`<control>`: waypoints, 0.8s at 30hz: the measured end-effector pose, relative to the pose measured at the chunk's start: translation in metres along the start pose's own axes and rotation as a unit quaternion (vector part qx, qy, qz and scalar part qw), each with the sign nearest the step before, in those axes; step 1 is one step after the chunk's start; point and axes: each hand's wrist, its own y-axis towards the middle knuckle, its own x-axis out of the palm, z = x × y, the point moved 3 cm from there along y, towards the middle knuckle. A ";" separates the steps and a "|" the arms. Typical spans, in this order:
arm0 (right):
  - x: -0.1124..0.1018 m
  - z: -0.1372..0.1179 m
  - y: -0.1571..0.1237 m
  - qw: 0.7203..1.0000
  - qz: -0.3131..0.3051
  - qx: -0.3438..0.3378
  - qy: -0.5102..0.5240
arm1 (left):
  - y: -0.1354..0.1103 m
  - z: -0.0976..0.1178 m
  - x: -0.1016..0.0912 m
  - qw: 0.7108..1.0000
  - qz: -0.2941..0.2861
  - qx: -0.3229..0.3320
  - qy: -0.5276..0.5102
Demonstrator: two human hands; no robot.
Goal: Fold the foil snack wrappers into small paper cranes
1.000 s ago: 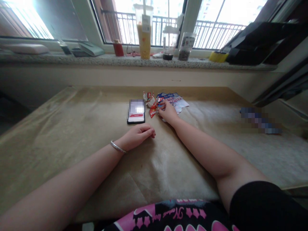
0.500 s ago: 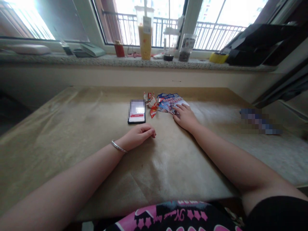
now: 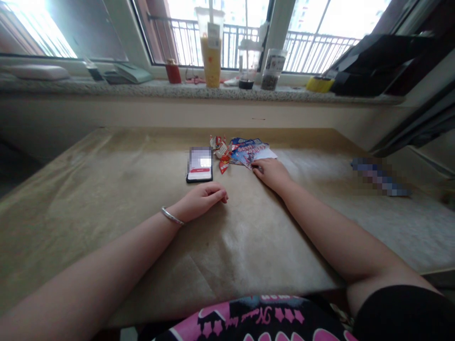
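Note:
My left hand (image 3: 204,200) rests on the table below the phone, its fingers loosely curled and holding nothing visible. A silver bangle (image 3: 172,216) circles that wrist. The phone (image 3: 199,166) lies face up with its screen lit, partly blurred. My right hand (image 3: 270,174) sits at the near edge of a fan of colourful printed cards (image 3: 249,152), mostly blue. Its fingers are bent inward at the cards' lower right; whether they grip a card edge cannot be seen. Crumpled red and white wrappers (image 3: 221,150) lie between the phone and the cards.
A tan cover (image 3: 117,189) spreads over the table. Toward the right lies a blurred flat blue item (image 3: 380,177). On the window sill stand a tall cup of yellow drink (image 3: 212,61), other cups, a red bottle (image 3: 173,72), a yellow roll (image 3: 320,84) and a black bag (image 3: 377,66).
My right hand has drawn its fingers back from on top of the cards and curled them at the near edge. The left hand keeps its pose; the view shifted slightly.

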 end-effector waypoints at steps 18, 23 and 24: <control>-0.004 -0.015 -0.002 0.996 -0.001 -0.073 -0.059 | 0.000 -0.002 0.000 1.000 0.001 0.006 -0.001; -0.012 -0.030 -0.008 0.989 -0.018 -0.092 -0.115 | 0.000 -0.001 0.000 1.000 -0.002 0.003 -0.003; -0.013 -0.033 -0.009 0.988 -0.017 -0.097 -0.121 | 0.000 -0.001 0.000 1.000 -0.002 0.002 -0.005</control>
